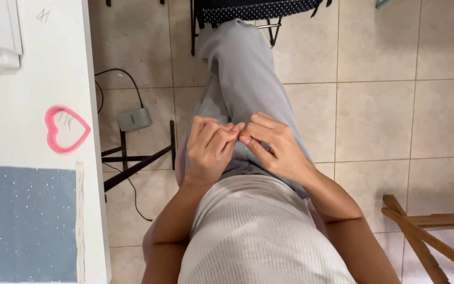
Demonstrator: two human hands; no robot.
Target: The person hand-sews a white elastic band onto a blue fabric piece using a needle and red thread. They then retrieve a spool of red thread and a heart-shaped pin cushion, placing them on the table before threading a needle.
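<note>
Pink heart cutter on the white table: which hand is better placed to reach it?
Probably the left hand. It sits on the side nearer the white table where the pink heart cutter lies; the right hand would have to cross the lap. Both hands meet fingertip to fingertip, seemingly holding nothing.

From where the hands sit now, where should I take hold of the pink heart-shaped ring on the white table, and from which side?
Probably grip the pink heart-shaped ring at its pointed tip, which faces the table edge nearest the left hand. It lies flat and hollow, so one finger can drop inside the outline and pinch the thin wall from above. The right hand is farther off.
</note>
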